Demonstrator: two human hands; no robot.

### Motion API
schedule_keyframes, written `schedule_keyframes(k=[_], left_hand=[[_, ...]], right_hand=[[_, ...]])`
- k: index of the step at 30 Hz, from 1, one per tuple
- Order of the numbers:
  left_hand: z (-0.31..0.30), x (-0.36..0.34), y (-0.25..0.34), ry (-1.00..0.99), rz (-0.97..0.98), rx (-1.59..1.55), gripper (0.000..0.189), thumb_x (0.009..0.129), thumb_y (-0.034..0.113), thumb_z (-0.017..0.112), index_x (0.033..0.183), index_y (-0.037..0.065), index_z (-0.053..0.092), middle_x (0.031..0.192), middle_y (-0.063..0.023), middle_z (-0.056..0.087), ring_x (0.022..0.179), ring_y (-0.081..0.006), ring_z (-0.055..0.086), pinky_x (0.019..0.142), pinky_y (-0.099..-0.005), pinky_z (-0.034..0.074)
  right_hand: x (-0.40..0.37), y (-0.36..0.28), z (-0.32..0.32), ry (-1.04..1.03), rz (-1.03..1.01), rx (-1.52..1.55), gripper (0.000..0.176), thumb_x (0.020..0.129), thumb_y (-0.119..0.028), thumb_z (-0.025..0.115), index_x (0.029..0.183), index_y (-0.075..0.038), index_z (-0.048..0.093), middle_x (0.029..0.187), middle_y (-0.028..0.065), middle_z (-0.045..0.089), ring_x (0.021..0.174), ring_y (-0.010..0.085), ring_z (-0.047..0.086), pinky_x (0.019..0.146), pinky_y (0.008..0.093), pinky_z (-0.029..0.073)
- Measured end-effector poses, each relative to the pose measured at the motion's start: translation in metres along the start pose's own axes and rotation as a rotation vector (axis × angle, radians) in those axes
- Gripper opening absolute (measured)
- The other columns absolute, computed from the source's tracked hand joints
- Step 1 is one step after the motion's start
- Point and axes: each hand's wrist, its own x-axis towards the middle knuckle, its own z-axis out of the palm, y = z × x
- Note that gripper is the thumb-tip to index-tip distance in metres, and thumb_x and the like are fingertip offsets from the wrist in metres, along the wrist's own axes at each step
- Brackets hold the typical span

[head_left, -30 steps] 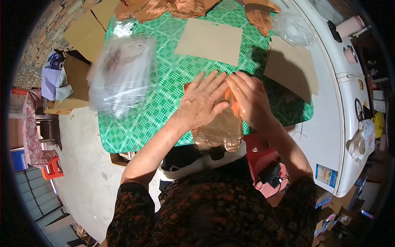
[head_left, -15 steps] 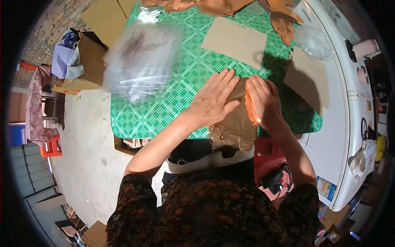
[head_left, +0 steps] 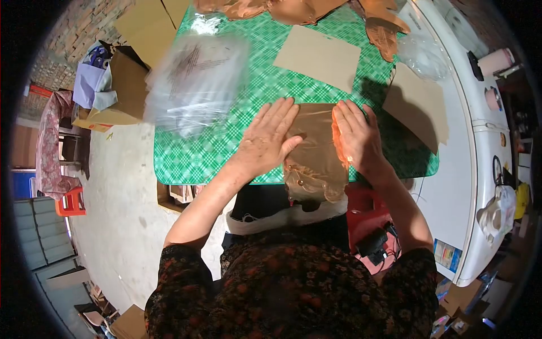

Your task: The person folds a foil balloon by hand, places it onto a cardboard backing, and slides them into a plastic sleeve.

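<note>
A shiny copper-coloured foil piece (head_left: 315, 152) lies flat on the green checked tablecloth (head_left: 237, 118) at the table's near edge, its scalloped end hanging over the edge. My left hand (head_left: 268, 138) presses flat on the foil's left side, fingers spread. Along the foil's right edge, my right hand (head_left: 355, 138) lies flat with its fingers together. Neither hand grips anything.
A stack of clear plastic bags (head_left: 195, 79) lies at the table's left. Cardboard sheets (head_left: 319, 56) lie behind the foil and at the right (head_left: 418, 107). More copper foil pieces (head_left: 271, 8) sit at the far edge. A white appliance (head_left: 474, 141) stands on the right.
My hands have slid apart over the foil, the left one moving left, so the middle of the foil now shows. The camera view has shifted slightly.
</note>
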Motion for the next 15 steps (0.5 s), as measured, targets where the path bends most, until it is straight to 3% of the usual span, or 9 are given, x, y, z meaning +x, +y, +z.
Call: schedule_keyframes(k=[8,15], left_hand=[[-0.012,0.000,0.002,0.003,0.003,0.157,0.067,0.111,0.045,0.047,0.164,0.005,0.037,0.172,-0.0162,0.034,0.160,-0.0324,0.028,0.133,-0.0503,0.017],[0.011,0.014,0.011,0.022,0.102,0.020,0.066,0.109,0.042,0.051,0.164,0.007,0.039,0.171,-0.0173,0.034,0.160,-0.0346,0.027,0.132,-0.0505,0.019]], right_hand=[[0.001,-0.002,-0.002,0.048,-0.028,-0.056,0.048,0.086,-0.013,0.065,0.130,0.005,0.067,0.136,0.0200,0.068,0.134,0.0313,0.058,0.118,0.0508,0.036],[0.003,-0.002,-0.002,0.095,-0.027,-0.006,0.045,0.084,-0.011,0.064,0.125,0.007,0.069,0.133,0.0214,0.069,0.131,0.0333,0.060,0.116,0.0503,0.038]])
